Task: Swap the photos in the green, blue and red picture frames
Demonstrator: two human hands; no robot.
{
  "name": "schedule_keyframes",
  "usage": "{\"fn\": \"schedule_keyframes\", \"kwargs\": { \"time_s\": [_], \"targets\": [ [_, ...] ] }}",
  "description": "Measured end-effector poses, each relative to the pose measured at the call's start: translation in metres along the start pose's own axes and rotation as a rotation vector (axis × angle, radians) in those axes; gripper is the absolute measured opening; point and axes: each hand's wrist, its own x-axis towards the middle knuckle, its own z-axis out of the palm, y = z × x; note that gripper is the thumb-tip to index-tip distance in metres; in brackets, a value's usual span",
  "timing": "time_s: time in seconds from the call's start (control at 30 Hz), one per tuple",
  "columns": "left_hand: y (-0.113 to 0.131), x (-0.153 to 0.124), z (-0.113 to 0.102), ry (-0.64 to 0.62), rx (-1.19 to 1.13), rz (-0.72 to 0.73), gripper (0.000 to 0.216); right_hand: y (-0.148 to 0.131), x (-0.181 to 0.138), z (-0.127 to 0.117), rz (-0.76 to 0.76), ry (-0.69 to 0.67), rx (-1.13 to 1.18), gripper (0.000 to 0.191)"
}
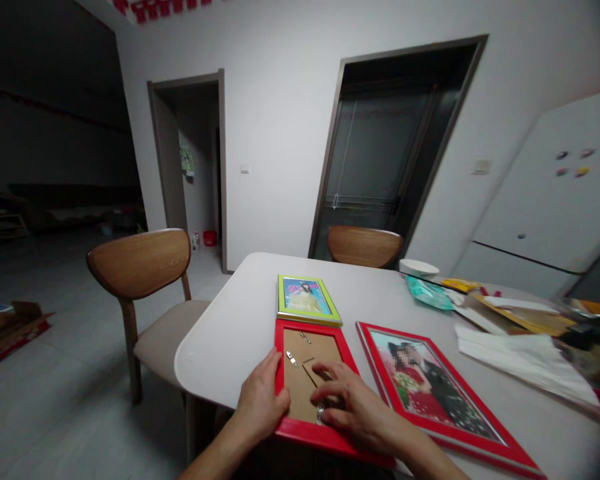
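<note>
A red picture frame [325,433] lies face down at the table's near edge, its brown backing board [297,393] facing up. Small metal clips [292,359] sit on that board, one of them partly covered near the bottom. My left hand [261,390] grips the frame's left side, thumb over the rim and fingers along the outer edge. Over the board's lower right, my right hand [350,407] has bent, spread fingers, with thumb and fingertips close to the lower clip [320,412]; whether they touch it I cannot tell.
A yellow-green framed picture [305,297] lies just beyond the red frame. To the right is a larger red framed photo [430,387]. White paper [527,357], a teal packet [430,293] and a white bowl [419,268] lie farther right. Wooden chairs [140,263] stand around the table [220,333].
</note>
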Motion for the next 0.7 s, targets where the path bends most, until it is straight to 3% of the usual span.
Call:
{"fn": "schedule_keyframes", "kwargs": {
  "time_s": [0.17,0.33,0.5,0.7],
  "targets": [
    [-0.003,0.000,0.002,0.006,0.019,0.012,0.058,0.002,0.005,0.008,-0.038,0.097,-0.005,0.020],
    [-0.002,0.001,0.002,0.005,0.013,-0.001,0.058,0.009,0.007,0.012,0.040,0.281,-0.051,0.036],
    [-0.001,0.000,0.000,-0.001,-0.019,-0.008,0.058,0.009,0.015,0.014,0.063,0.336,-0.104,0.036],
    [0.010,0.005,-0.007,0.020,-0.253,-0.060,0.051,0.004,0.017,0.005,0.105,0.397,-0.092,0.040]
  ]
}}
